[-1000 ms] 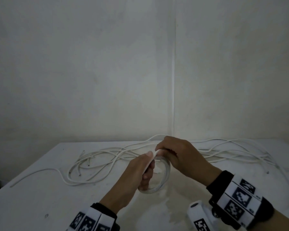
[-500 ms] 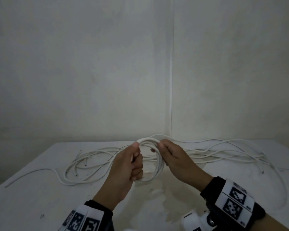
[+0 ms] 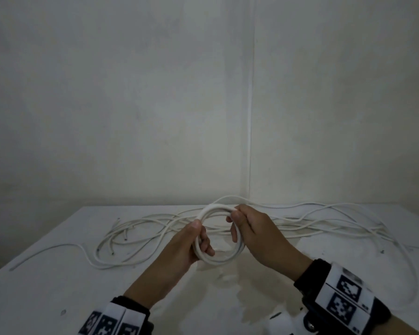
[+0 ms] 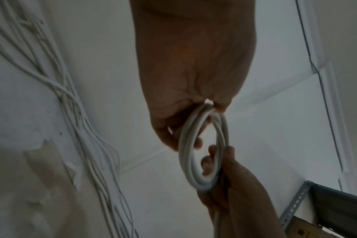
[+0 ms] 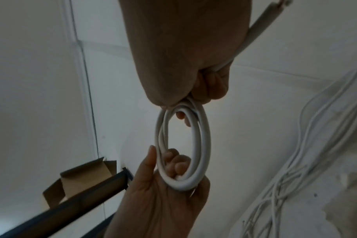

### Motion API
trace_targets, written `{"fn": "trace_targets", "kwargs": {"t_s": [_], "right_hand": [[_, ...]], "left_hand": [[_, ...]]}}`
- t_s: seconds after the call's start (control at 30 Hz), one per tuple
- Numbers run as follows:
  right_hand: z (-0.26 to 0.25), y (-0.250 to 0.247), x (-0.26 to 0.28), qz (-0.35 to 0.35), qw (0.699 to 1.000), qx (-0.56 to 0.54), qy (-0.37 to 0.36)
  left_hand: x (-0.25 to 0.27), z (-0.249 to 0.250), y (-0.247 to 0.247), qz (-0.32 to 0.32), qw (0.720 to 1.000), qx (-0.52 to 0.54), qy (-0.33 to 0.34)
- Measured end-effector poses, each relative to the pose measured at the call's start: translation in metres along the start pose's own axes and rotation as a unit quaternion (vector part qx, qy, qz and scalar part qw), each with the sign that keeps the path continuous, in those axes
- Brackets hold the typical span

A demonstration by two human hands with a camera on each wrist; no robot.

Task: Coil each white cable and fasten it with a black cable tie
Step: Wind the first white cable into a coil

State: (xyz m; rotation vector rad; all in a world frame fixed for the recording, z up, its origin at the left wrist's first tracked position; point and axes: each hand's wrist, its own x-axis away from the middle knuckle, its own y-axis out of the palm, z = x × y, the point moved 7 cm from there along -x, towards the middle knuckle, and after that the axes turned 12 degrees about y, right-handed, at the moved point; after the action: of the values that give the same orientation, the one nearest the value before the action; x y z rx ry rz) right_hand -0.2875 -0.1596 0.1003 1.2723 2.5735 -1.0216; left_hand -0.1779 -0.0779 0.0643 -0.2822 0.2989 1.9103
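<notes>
Both hands clamp one coiled white cable (image 3: 218, 234), held in the air above the near middle of the white table (image 3: 58, 274). Left hand (image 3: 179, 247) has thumb outside and fingers curled through the ring on its left side. Right hand (image 3: 257, 235) pinches the upper right of the ring between thumb and curled fingers; a free cable end (image 5: 261, 25) runs out past that palm.

Coil stands roughly upright, several turns thick, its opening facing the person, slightly taller than wide.

Progress, as judged: this coil is formed or nearly so, not fastened. No black cable tie is visible in any view. Loose white cables (image 3: 312, 223) lie tangled along the table's far edge, from the left side to the right corner, uncoiled. Most of the task remains.
</notes>
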Motion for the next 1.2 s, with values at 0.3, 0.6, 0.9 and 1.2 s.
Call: {"fn": "trace_targets", "kwargs": {"t_s": [0.3, 0.6, 0.9, 1.2], "right_hand": [[-0.005, 0.012, 0.003, -0.063, 0.978, 0.198, -0.008], [-0.010, -0.001, 0.006, -0.002, 0.991, 0.130, 0.015], [-0.014, -0.005, 0.003, 0.019, 0.971, 0.236, -0.031], [-0.024, -0.007, 0.003, -0.011, 0.971, 0.225, -0.083]], "left_hand": [[-0.008, 0.017, 0.009, -0.014, 0.984, -0.179, 0.013], [-0.005, 0.009, 0.009, 0.149, 0.987, -0.035, 0.046], [-0.009, 0.011, 0.014, 0.031, 0.999, -0.018, 0.005], [-0.007, 0.015, 0.025, 0.017, 0.998, -0.053, -0.017]]}}
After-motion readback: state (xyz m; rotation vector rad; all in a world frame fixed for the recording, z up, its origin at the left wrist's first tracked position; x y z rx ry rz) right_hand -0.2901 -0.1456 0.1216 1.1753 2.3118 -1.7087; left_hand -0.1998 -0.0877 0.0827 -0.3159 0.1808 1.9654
